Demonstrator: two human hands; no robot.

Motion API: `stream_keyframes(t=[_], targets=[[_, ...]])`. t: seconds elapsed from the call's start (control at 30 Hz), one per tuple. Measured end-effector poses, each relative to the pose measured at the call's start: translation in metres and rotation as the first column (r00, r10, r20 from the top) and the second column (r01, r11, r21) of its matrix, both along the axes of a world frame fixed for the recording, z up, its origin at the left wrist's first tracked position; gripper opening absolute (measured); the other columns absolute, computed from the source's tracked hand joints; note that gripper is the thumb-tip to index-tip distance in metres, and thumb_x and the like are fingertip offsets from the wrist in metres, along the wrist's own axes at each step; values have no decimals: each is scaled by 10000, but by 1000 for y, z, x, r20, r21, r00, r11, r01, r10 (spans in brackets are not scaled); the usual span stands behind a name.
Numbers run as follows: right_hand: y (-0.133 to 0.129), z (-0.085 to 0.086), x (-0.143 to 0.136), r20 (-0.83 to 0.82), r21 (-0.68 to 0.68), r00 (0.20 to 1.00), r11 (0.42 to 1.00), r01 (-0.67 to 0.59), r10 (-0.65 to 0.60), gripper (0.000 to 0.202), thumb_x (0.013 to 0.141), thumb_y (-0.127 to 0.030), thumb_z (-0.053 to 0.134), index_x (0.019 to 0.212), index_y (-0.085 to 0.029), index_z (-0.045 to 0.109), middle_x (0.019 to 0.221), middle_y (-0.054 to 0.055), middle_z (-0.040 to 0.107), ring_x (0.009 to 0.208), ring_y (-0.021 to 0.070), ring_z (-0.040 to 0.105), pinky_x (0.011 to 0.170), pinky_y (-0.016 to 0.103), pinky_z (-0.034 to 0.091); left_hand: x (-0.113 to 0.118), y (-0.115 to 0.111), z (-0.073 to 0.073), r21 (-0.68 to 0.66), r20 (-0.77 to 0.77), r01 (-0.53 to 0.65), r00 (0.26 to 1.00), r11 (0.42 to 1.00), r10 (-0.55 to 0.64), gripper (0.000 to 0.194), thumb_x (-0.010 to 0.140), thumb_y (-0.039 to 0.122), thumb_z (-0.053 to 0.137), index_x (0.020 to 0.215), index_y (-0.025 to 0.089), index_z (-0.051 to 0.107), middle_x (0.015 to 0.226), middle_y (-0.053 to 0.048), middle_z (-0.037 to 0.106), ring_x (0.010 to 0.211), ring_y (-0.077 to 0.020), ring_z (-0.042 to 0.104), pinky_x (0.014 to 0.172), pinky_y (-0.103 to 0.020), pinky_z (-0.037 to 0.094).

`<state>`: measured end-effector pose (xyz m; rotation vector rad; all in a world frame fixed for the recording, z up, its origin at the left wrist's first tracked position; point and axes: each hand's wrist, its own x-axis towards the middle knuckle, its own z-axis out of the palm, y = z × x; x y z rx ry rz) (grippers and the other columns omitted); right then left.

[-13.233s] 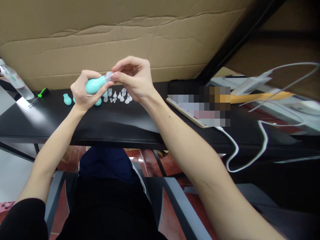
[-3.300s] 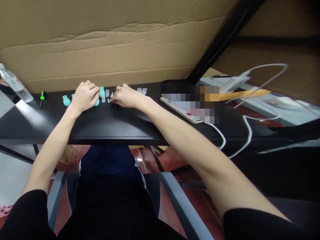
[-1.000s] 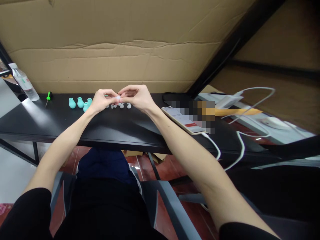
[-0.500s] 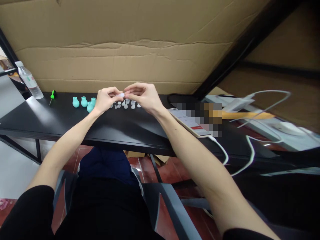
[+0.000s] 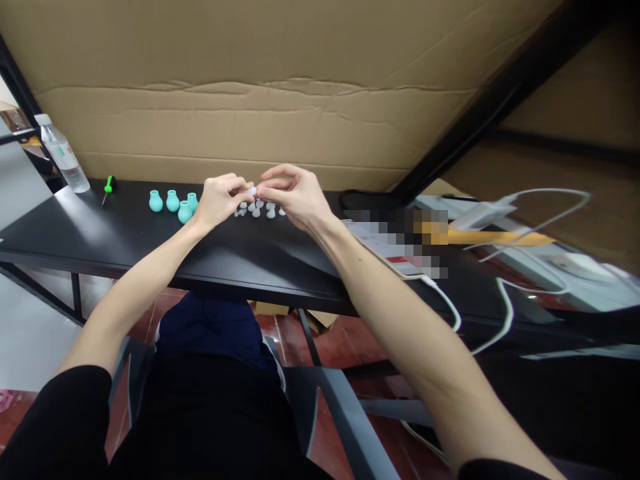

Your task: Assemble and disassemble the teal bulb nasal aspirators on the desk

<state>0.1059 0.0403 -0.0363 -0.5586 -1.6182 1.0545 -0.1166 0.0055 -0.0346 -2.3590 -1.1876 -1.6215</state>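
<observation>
Above the black table point(image 5: 250, 257), my left hand point(image 5: 223, 200) pinches a small whitish translucent piece point(image 5: 251, 191) between thumb and fingers. From the other side, my right hand point(image 5: 295, 197) closes its thumb and index finger on the same piece; its other fingers are curved. Several small translucent white parts point(image 5: 257, 211) lie on the table just beneath and behind the hands. Several turquoise bulb-shaped pieces point(image 5: 156, 201) stand upright left of my left hand, the nearest one close to the wrist.
A water bottle point(image 5: 65, 157) and a green-handled screwdriver point(image 5: 109, 189) are at the far left. On the right lie a phone point(image 5: 383, 250) with a white cable point(image 5: 445, 300), and an orange strip point(image 5: 500, 237). Cardboard point(image 5: 240, 127) stands behind the table.
The whole view has shifted slightly, so the hands and table items appear a little further right. Both hands still hold the small piece.
</observation>
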Motion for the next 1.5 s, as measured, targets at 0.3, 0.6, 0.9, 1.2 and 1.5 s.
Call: stream_keyframes(t=[0.3, 0.6, 0.9, 1.2, 1.5], targets=[[-9, 3, -7, -3, 17, 997, 997, 71, -71, 462, 745, -462, 1075, 1020, -314, 735, 969, 13, 863, 996, 275, 876, 1103, 518, 747, 9, -6, 1, -67, 181, 64, 982, 996, -51, 175, 923, 291, 1007, 837, 231, 867, 929, -35, 886, 843, -209, 808, 891, -386, 673], [-12, 8, 2, -34, -183, 988, 971, -154, 151, 834, 468, -607, 1256, 1100, -304, 804, 931, -9, 903, 936, 262, 910, 1029, 486, 790, 0, -1, 2, -111, 242, 264, 942, 958, -232, 400, 834, 572, 1064, 865, 216, 886, 952, -35, 899, 880, -213, 839, 881, -390, 699], [-17, 12, 5, -41, -184, 987, 969, -163, 158, 676, 515, -497, 1260, 977, -254, 831, 960, 53, 916, 964, 301, 930, 987, 509, 808, -3, -1, 4, -165, 251, 310, 931, 936, -265, 326, 790, 463, 1055, 827, 224, 836, 945, -9, 883, 918, -213, 848, 889, -381, 699], [-19, 12, 2, -84, -192, 981, 963, -190, 177, 678, 446, -572, 1273, 876, -254, 856, 992, 55, 938, 955, 307, 929, 1014, 564, 816, -1, -4, 8, -247, 346, 391, 890, 887, -296, 610, 684, 705, 1136, 801, 212, 797, 933, -11, 861, 929, -213, 840, 922, -425, 719], [-22, 13, 0, -87, -193, 985, 967, -165, 150, 559, 526, -470, 1243, 842, -256, 835, 983, 33, 924, 951, 282, 921, 1048, 568, 813, 1, -8, 10, -220, 305, 351, 911, 910, -278, 679, 709, 812, 1099, 786, 217, 780, 906, -21, 838, 984, -252, 870, 928, -439, 718]])
